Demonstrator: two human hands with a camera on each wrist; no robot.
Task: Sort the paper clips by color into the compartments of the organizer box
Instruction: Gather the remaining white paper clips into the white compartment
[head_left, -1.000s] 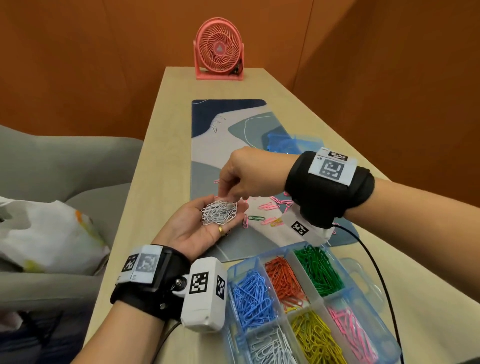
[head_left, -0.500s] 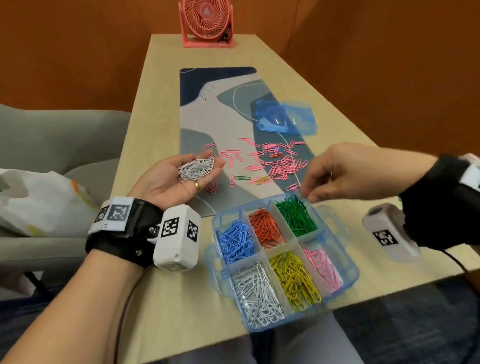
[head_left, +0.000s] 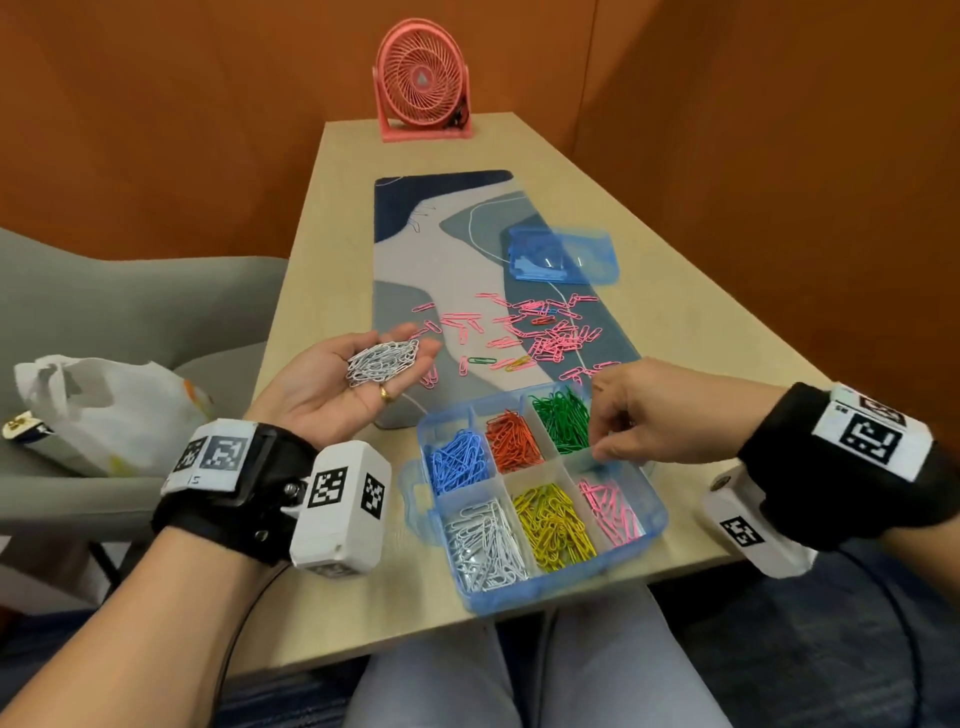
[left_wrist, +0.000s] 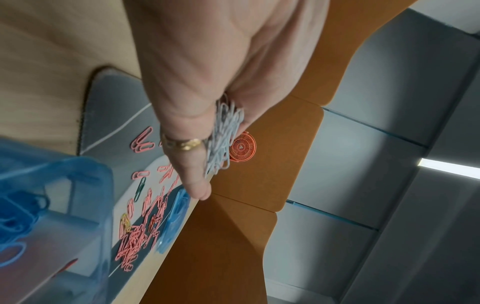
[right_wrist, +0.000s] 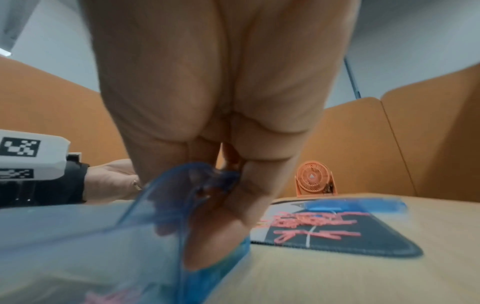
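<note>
On the bench, as we see it from the head view:
Left hand (head_left: 332, 387): we hold it palm up, fingers loosely cupped under a heap of white paper clips (head_left: 383, 361); it hovers at about 10 o'clock from the organizer box (head_left: 655, 525).
Right hand (head_left: 657, 415): our fingers are curled over the box's right side and touch its wall near the divider between the green and pink compartments; we cannot tell whether they pinch it.
Organizer box: six compartments at the bench's near edge; far row holds blue clips (head_left: 457, 460), orange clips (head_left: 514, 439), green clips (head_left: 563, 421); near row holds white clips (head_left: 485, 545), yellow clips (head_left: 553, 527), pink clips (head_left: 610, 512).
Desk mat (head_left: 447, 260): at 12 o'clock from the box, strewn with loose pink clips (head_left: 545, 332) and a few green, yellow, blue and orange ones.
Box lid (head_left: 563, 254): blue, flat on the mat's far right.
Fan (head_left: 423, 88): pink, upright at the bench's far end.
Plastic bag (head_left: 104, 410): on the grey chair at 9 o'clock.
</note>
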